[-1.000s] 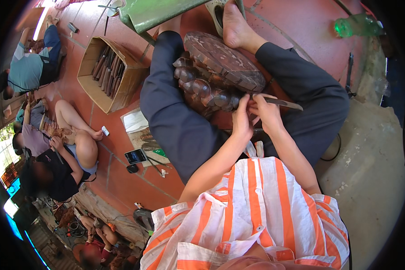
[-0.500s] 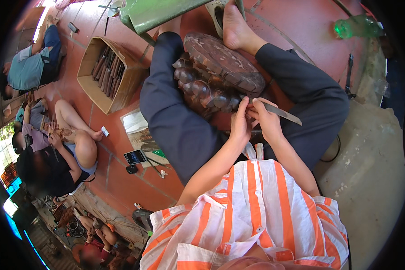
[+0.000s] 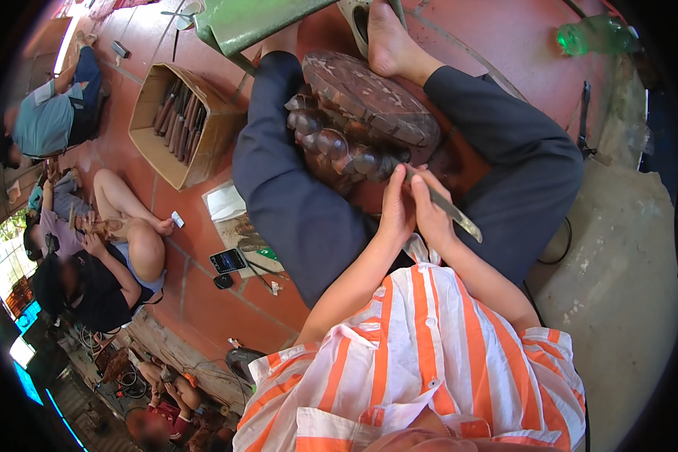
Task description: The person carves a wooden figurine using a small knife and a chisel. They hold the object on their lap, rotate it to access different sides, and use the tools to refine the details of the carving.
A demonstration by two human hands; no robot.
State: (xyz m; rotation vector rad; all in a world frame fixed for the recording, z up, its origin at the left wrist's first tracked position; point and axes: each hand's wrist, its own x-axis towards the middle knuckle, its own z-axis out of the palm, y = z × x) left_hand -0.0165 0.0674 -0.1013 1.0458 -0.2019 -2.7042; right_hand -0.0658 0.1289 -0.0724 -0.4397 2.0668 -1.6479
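A dark brown carved wooden piece (image 3: 331,143) with a row of rounded knobs and a flat, thick base (image 3: 373,98) lies tilted between my legs. My right hand (image 3: 432,220) is closed around a long, flat metal blade (image 3: 456,214) with a curved tip, which points down and right, toward me. Beside it, my left hand (image 3: 396,209) has its fingers pinched together at the blade's far end, close to the lowest knob. Whether the left fingers grip the blade or the wood's edge is hidden.
Left of my leg stands a cardboard box (image 3: 151,143) of long brown-handled tools. A phone (image 3: 227,261) lies on the tiles near papers. A green stool (image 3: 256,26) is ahead, a green bottle (image 3: 595,40) far right. Several people sit at the left.
The blade has swung so its curved tip points more downward, nearer to me. Both hands have shifted slightly left, and the carving sits a little higher in the picture.
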